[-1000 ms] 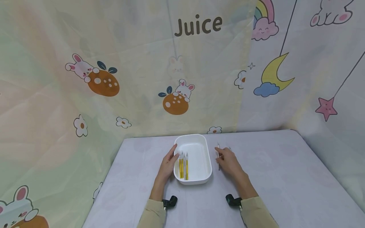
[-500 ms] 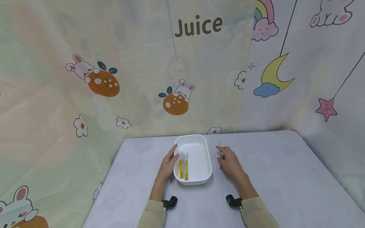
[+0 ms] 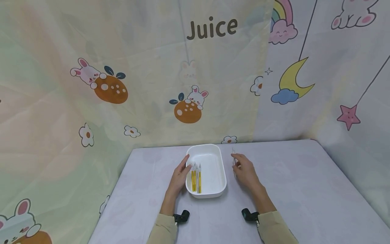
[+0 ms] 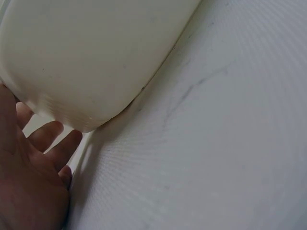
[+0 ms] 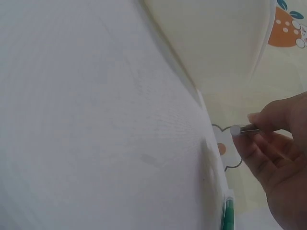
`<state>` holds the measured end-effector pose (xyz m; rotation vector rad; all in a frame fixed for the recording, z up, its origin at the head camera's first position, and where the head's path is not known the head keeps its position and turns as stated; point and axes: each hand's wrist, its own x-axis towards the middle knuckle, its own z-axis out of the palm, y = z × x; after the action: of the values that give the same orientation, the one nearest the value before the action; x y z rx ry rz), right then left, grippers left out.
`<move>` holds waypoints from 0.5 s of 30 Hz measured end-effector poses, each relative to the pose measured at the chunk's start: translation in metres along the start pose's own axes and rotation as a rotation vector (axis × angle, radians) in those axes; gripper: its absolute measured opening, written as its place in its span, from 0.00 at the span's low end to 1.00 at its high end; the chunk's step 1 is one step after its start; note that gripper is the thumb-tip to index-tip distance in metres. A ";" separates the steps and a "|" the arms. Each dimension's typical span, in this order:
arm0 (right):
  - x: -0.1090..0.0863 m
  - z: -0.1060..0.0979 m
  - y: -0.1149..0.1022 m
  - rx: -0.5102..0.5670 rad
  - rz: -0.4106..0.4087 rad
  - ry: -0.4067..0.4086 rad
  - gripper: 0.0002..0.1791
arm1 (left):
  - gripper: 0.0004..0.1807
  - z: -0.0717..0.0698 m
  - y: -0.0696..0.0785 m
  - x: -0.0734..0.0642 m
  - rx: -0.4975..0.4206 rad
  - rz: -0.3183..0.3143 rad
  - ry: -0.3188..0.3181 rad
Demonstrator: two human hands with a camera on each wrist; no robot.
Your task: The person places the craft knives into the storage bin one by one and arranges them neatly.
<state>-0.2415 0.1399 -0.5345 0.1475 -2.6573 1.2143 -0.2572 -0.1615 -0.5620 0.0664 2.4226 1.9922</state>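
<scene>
My left hand (image 3: 179, 176) holds the left side of a white tray (image 3: 213, 195), thumb over the rim and fingers against the outer wall, as the left wrist view shows. Inside the tray, along its left side, several slim gold and silver pen-shaped tools (image 3: 199, 181) with clear caps lie side by side. To the right of the tray, my right hand (image 3: 245, 171) pinches a slim silver pen-shaped tool (image 5: 247, 129) between thumb and fingers. The right wrist view shows its round end, held off the table.
A green pen-shaped thing (image 5: 229, 213) lies on the table near my right hand in the right wrist view; the hand hides it in the head view. White cloth covers the table (image 3: 304, 189). A printed curtain (image 3: 146, 84) hangs behind it.
My right hand has shifted slightly away from me, and the silver tool's near end has come up with it. The left hand and tray have stayed put.
</scene>
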 end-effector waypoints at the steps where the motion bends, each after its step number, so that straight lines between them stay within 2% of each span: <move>1: 0.001 0.000 0.000 0.003 -0.016 0.006 0.30 | 0.28 0.000 0.000 0.000 -0.002 0.000 0.000; 4: 0.002 -0.001 0.001 0.020 -0.045 0.015 0.30 | 0.28 0.000 -0.001 0.001 -0.006 0.004 -0.001; 15: 0.004 -0.004 0.001 0.100 -0.062 0.071 0.34 | 0.27 0.000 -0.003 0.001 -0.008 0.007 -0.002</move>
<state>-0.2448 0.1432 -0.5315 0.1973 -2.5131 1.3084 -0.2583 -0.1615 -0.5645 0.0773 2.4171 2.0033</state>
